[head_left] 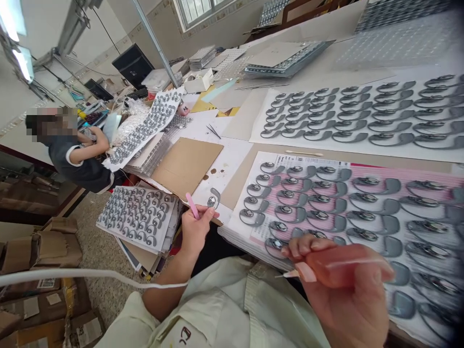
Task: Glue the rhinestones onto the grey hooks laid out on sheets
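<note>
My left hand (195,229) is closed, with a small grey curved piece (214,197) bearing a round shiny centre pinched at its fingertips. A pink stick-like tool (192,205) also pokes up from that hand. At the lower right my right hand (351,304) wraps round a reddish squeeze bottle (337,266), whose thin pale nozzle points left. Beneath and beyond the bottle, rows of similar grey pieces lie on a white and pink sheet (239,220), its near edge close to my body.
Behind lies a second white sheet (259,130) of grey pieces. A cotton swab (303,153), tweezers (213,131) and a brown cardboard sheet (188,164) are on the table. Another person (83,154) works at left, near stacked trays. Cardboard boxes (54,246) stand on the floor.
</note>
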Tool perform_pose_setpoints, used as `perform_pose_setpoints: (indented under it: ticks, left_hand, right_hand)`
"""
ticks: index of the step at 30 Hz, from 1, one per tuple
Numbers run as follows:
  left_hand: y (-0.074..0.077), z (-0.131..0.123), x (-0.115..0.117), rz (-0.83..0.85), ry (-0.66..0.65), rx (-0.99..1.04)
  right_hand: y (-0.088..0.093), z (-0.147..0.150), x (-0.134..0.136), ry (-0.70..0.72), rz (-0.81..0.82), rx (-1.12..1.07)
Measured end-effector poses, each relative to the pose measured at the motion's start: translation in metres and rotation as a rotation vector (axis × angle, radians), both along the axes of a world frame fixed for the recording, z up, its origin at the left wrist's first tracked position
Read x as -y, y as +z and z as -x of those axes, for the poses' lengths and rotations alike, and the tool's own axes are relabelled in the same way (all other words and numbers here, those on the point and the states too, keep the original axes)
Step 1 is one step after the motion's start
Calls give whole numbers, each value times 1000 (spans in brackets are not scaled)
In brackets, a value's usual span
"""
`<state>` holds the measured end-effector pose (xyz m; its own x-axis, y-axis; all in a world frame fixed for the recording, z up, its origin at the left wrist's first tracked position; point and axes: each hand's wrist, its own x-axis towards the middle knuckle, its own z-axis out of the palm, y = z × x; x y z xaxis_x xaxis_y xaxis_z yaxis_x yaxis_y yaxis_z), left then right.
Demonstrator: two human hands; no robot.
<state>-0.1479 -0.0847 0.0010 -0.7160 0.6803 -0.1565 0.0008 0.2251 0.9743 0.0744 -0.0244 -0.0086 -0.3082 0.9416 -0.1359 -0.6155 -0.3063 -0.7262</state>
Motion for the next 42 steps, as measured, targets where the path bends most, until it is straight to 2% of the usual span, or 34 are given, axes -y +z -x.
perform_pose_setpoints:
  ticks: [4,5,7,9,12,16,20,23,25,27,30,35,42]
  left_hand:
    - [13,6,1,124,-214,180]
    - [17,7,0,167,-296,226]
    - [24,10,-5,298,-540,311]
    - [29,11,-12,373,-680,351]
    - [30,9,-24,384,-693,368]
    - [23,3,-31,397,-675,326]
    - [16,1,-24,398,-641,88]
    - [12,1,-12,333,-616,-252]
    - [9,0,-2,195,-663,-537]
    - [3,-3,5,-29,-769,-806]
    - [-6,-10,9,-268,-886,-1092]
    - [-9,-21,-2,-167,-925,-1248]
    - [4,-27,-7,-121,-1016,-1326]
  right_hand:
    - [8,-3,3,8,-33,-46]
    - [9,-4,4,10,-40,-48]
    - [11,-6,4,15,-44,-47]
    - [13,-7,4,12,-50,-40]
    - [14,-8,3,-6,-60,-29]
    - [15,-8,1,-22,-52,-22]
    - [16,-12,-3,-61,-59,0]
    - [18,-18,-9,-126,-65,30]
    - [20,-24,-14,-190,-64,50]
    - [22,-30,-21,-252,-62,70]
    - [25,-40,-29,-323,-66,103]
    - [27,-55,-39,-440,-85,142]
    - [25,-68,-38,-489,-91,118]
